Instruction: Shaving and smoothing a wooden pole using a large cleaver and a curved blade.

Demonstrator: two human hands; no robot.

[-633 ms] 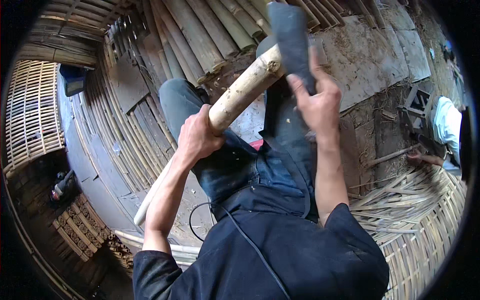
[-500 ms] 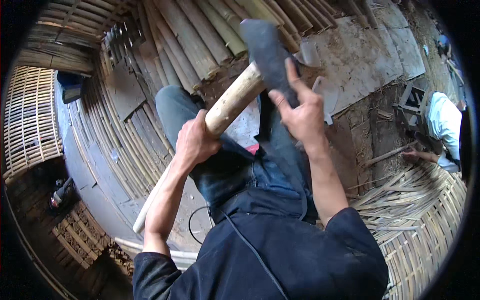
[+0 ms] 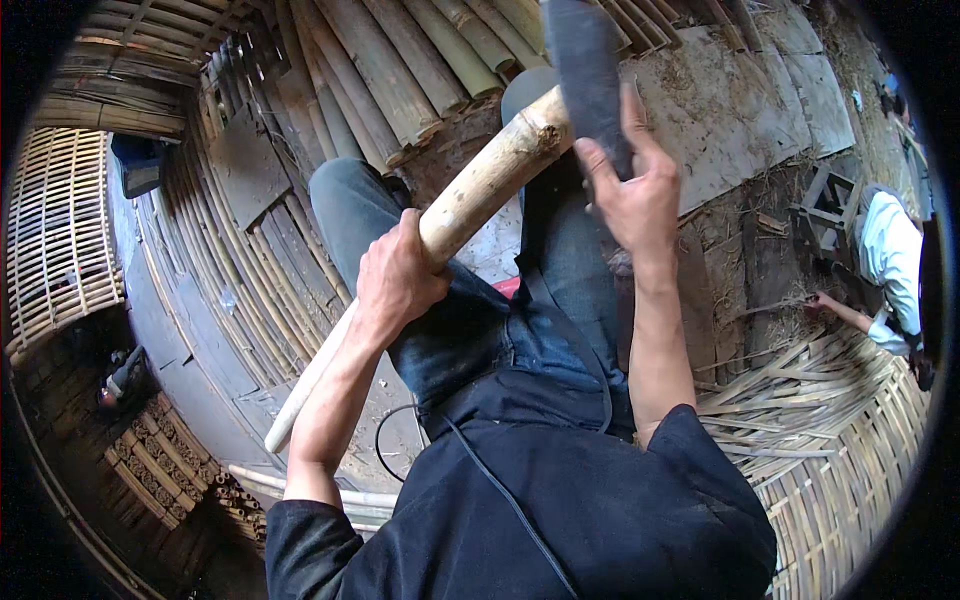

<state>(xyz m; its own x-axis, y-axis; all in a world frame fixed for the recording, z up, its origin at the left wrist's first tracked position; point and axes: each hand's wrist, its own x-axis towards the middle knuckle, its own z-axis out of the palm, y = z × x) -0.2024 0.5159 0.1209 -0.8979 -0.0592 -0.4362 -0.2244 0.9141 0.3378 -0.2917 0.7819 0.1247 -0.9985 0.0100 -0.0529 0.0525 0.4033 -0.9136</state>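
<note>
My left hand (image 3: pixel 400 270) is wrapped round a pale bamboo pole (image 3: pixel 490 180). The pole slants from beside my left forearm up over my lap, its thicker, knotted end farthest from me. A broad, dark-bladed knife (image 3: pixel 590 75) is in my right hand (image 3: pixel 640 195), thumb and forefinger lying along the blade. The blade stands across the pole's far end and covers its tip, so whether it cuts in cannot be seen. The knife's handle is hidden in my palm.
Thick bamboo poles (image 3: pixel 390 70) lie side by side ahead. Split strips (image 3: pixel 790 400) and woven bamboo (image 3: pixel 850 490) spread at the right. A person in a white shirt (image 3: pixel 890 245) sits by a small wooden stool (image 3: pixel 825 205). Thin poles (image 3: pixel 230 270) line the left.
The pole's far end has moved up and to the right. My right hand and the knife have shifted right, the blade now more upright. My left hand has hardly moved.
</note>
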